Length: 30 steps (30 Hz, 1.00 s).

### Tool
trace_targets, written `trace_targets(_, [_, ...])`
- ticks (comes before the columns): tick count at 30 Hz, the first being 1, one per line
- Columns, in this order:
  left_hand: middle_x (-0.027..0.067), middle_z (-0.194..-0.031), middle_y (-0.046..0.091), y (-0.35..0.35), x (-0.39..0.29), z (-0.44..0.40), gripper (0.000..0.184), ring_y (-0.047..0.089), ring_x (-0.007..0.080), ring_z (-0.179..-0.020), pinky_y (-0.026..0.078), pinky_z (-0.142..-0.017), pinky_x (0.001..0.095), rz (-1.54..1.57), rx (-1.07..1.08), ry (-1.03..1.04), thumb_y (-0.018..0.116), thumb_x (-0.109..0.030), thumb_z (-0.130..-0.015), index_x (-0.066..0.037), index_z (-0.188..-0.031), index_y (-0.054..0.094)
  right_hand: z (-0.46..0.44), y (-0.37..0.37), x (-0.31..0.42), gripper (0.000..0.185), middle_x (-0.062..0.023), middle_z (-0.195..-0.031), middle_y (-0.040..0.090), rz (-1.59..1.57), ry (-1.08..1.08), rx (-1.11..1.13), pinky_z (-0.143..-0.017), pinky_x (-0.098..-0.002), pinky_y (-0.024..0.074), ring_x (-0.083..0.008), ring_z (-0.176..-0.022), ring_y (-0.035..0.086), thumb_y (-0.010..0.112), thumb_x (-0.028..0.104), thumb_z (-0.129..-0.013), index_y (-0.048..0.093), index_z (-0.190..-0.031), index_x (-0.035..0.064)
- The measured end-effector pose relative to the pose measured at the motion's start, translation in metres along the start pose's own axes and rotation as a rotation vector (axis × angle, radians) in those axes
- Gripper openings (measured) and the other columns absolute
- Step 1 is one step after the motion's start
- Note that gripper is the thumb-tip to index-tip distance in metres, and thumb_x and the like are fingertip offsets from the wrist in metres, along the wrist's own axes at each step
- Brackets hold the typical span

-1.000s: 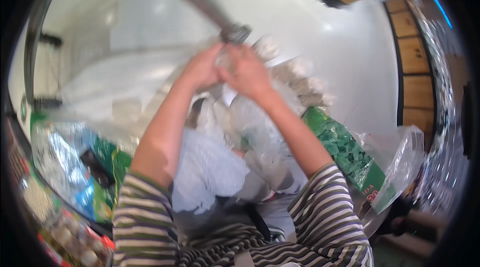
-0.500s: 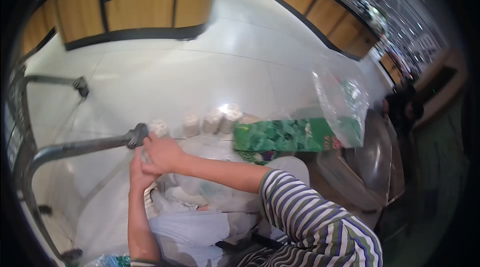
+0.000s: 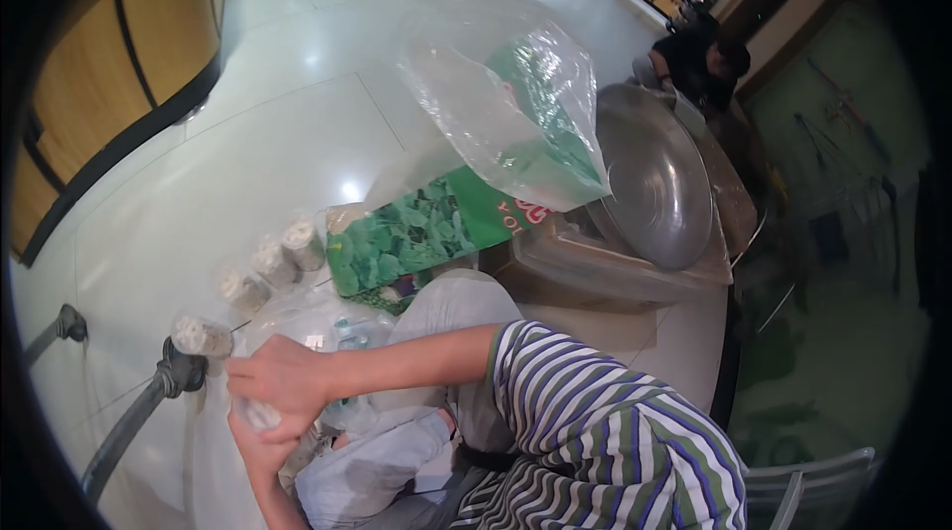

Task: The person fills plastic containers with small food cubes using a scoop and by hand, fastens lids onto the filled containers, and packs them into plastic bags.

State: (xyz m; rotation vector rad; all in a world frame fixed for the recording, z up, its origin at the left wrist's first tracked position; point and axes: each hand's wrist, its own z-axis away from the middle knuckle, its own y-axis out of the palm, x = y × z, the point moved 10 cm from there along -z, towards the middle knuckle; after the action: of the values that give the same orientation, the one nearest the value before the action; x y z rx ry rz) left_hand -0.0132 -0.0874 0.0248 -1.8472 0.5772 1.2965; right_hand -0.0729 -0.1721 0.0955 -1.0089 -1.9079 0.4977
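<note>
My right hand [image 3: 283, 383] is closed over the top of a translucent, whitish plastic-looking pack [image 3: 260, 415], most of it hidden by my fingers. Below it my left hand [image 3: 256, 446] is wrapped round the lower side of the same pack. Just beyond the hands stands a clear cylindrical pack [image 3: 202, 336] with whitish, knobbly contents. More packs of this kind, such as one by the green bag [image 3: 302, 244], form a row on the floor. A thin clear plastic bag [image 3: 307, 317] lies spread between my hands and my knee.
A green printed bag [image 3: 407, 233] lies ahead, with clear plastic film [image 3: 506, 104] standing off it. A large metal bowl [image 3: 659, 178] rests on a crate [image 3: 595, 257] at right. Metal legs [image 3: 139, 421] with casters are at left. Another person [image 3: 699, 64] crouches farther back.
The view has swung to the left and down, so the bowl, the green bag and the crouching person show more fully. Both hands stay together around the pack.
</note>
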Motion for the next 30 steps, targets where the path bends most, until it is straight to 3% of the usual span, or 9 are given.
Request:
trace_targets(2, [0.0091,-0.095,0.061,0.012,0.010,0.004,0.073,0.058,0.0201,-0.086,0.048,-0.078,0.0336,0.087,0.144,-0.101,0.079,-0.031,-0.051,0.002,-0.111,0.053,0.011,-0.006,0.004,0.053,-0.0113,-0.088,0.053,-0.184,-0.129,-0.057,-0.049,-0.0420,0.0428,-0.0314,-0.063,0.058,0.070,0.044,-0.058,0.058,-0.088,0.0019])
trace_targets(4, [0.0110,-0.104,0.059,0.024,0.001,0.005,0.071,0.057,0.0223,-0.092,0.046,-0.083,0.0343,0.127,0.206,-0.126,0.078,-0.032,-0.057,0.003,-0.113,0.052,0.016,-0.010,-0.005,0.054,-0.0095,-0.089,0.053,-0.238,-0.106,-0.061,-0.052,-0.0409,0.0440,-0.0295,-0.068,0.059,0.070,0.043,-0.057,0.060,-0.093,0.0046])
trace_targets(13, [0.0134,-0.097,0.064,0.039,0.035,0.000,0.052,0.061,0.0240,-0.088,0.049,-0.080,0.0372,-0.238,0.129,-0.057,0.077,-0.025,-0.066,0.003,-0.106,0.060,0.026,-0.035,-0.017,0.043,-0.0083,-0.094,0.056,-0.278,-0.276,-0.227,-0.057,-0.0416,0.0440,-0.0300,-0.074,0.059,0.067,0.042,-0.052,0.063,-0.081,0.0102])
trace_targets(15, [0.0139,-0.095,0.065,0.037,0.040,0.001,0.047,0.061,0.0243,-0.087,0.050,-0.080,0.0378,-0.320,0.119,-0.023,0.077,-0.024,-0.068,0.003,-0.105,0.062,0.027,-0.033,-0.014,0.045,-0.0093,-0.088,0.057,-0.229,-0.305,-0.231,-0.056,-0.0415,0.0428,-0.0298,-0.073,0.058,0.069,0.047,-0.052,0.063,-0.079,0.0113])
trace_targets(18, [0.0147,-0.093,0.066,0.030,0.045,0.004,0.041,0.062,0.0249,-0.085,0.050,-0.079,0.0388,-0.419,0.100,0.044,0.076,-0.022,-0.071,0.003,-0.102,0.064,0.025,-0.026,-0.031,0.050,-0.0096,-0.082,0.056,-0.171,-0.034,-0.163,-0.055,-0.0419,0.0418,-0.0293,-0.072,0.058,0.070,0.053,-0.051,0.063,-0.079,0.0120])
trace_targets(21, [0.0155,-0.090,0.068,0.022,0.048,0.008,0.035,0.064,0.0255,-0.084,0.051,-0.078,0.0397,-0.437,0.100,0.068,0.076,-0.019,-0.075,0.003,-0.100,0.067,0.033,-0.011,-0.040,0.054,-0.0091,-0.075,0.054,-0.082,0.008,-0.155,-0.055,-0.0415,0.0415,-0.0294,-0.071,0.057,0.071,0.055,-0.053,0.063,-0.079,0.0093])
trace_targets(23, [0.0152,-0.096,0.065,0.013,0.052,0.014,0.045,0.062,0.0253,-0.088,0.050,-0.080,0.0390,-0.379,0.114,0.012,0.076,-0.022,-0.071,0.003,-0.106,0.062,0.032,0.002,-0.041,0.053,-0.0092,-0.075,0.054,-0.050,-0.001,-0.132,-0.055,-0.0412,0.0415,-0.0295,-0.071,0.056,0.071,0.055,-0.053,0.062,-0.079,0.0084])
trace_targets(27, [0.0140,-0.117,0.054,0.021,0.060,0.018,0.085,0.055,0.0245,-0.105,0.044,-0.091,0.0361,-0.087,0.188,-0.167,0.073,-0.032,-0.058,0.004,-0.129,0.043,0.029,-0.002,-0.023,0.051,-0.0101,-0.074,0.052,-0.147,-0.139,-0.097,-0.056,-0.0414,0.0434,-0.0308,-0.070,0.056,0.070,0.050,-0.056,0.062,-0.080,0.0056])
trace_targets(30, [0.0152,-0.123,0.052,0.026,0.060,0.032,0.091,0.054,0.0257,-0.111,0.044,-0.094,0.0374,0.153,0.236,-0.287,0.073,-0.039,-0.060,0.004,-0.133,0.041,0.032,-0.011,-0.009,0.049,-0.0102,-0.073,0.050,-0.246,-0.254,-0.127,-0.057,-0.0419,0.0448,-0.0316,-0.070,0.055,0.068,0.045,-0.056,0.060,-0.080,0.0035])
